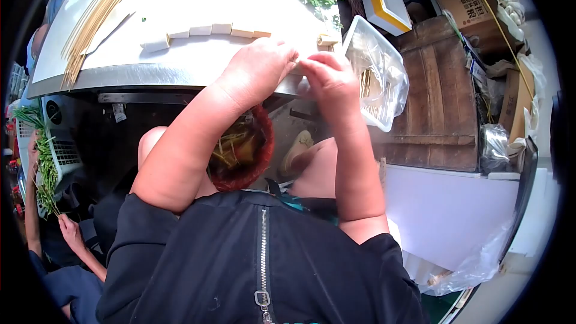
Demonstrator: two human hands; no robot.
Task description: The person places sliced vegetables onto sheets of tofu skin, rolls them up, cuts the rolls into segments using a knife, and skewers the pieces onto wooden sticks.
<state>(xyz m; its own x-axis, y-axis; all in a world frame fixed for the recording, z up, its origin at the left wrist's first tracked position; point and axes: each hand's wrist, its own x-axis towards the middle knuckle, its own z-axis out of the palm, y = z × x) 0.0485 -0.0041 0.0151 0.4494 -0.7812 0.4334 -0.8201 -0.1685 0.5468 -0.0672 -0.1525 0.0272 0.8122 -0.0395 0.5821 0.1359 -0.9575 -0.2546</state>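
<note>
In the head view, I saw the left hand [259,65] and right hand [333,77] meet over the near edge of the bench [186,67], fingertips pinched closed; I couldn't tell what they held. Pale rolls [221,28] lay in a row to the far left of them. I judged the step as close fingertip work, calling next for a steady pinch. The carton [465,7], far right, bore Chinese characters I couldn't read surely.
</note>
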